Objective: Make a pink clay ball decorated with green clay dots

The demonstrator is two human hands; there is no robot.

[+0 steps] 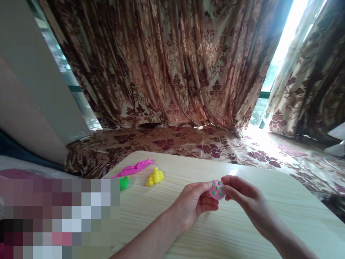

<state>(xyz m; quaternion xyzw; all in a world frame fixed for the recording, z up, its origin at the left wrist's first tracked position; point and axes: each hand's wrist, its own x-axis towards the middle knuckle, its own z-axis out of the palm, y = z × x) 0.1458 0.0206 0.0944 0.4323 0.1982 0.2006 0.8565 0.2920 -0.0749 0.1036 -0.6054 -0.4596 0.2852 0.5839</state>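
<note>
A round, pale pink piece of modelling clay [216,194] with several small green dots on its face is held just above the table. My left hand [194,203] pinches it from the left, thumb at its upper edge and the other fingers curled behind and below. From the right, my right hand [244,192] closes thumb and fingertips at its upper right edge. Left of my hands lie a yellow clay lump [155,177], a long bright pink clay strip [136,167] and a green clay lump [124,183], partly covered by a blurred patch.
The light wooden table [172,165] has rounded far corners. Behind it is a ledge covered in floral cloth [185,142], below patterned curtains [172,72]. A pixelated block hides the lower left. A white object [336,142] stands at the far right.
</note>
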